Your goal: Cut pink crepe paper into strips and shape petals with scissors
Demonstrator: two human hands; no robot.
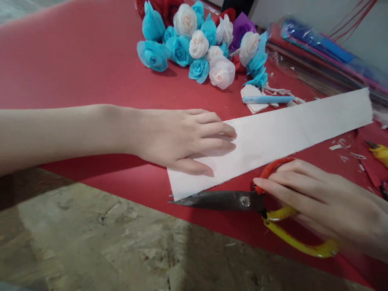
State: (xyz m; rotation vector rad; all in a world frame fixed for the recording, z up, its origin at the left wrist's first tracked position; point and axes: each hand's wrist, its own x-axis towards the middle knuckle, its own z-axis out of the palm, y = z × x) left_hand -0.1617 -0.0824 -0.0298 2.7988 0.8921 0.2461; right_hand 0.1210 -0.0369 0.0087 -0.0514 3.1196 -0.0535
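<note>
A long white paper strip (281, 125) lies slantwise on the red table surface (75, 68). My left hand (184, 139) rests flat on the strip's near-left end, fingers spread a little. Scissors (224, 200) with dark blades and red and yellow handles are in my right hand (321, 198), its fingers around the red handle. The blades point left along the strip's lower edge, their tips at its bottom-left corner. The blades look nearly closed.
Blue, white, red and purple paper flowers (198, 44) are heaped at the back. Wrapped rolls (327, 52) lie back right. A light blue stick (268, 99) rests on white scraps beyond the strip. Another yellow-handled tool (378, 153) sits at the right edge.
</note>
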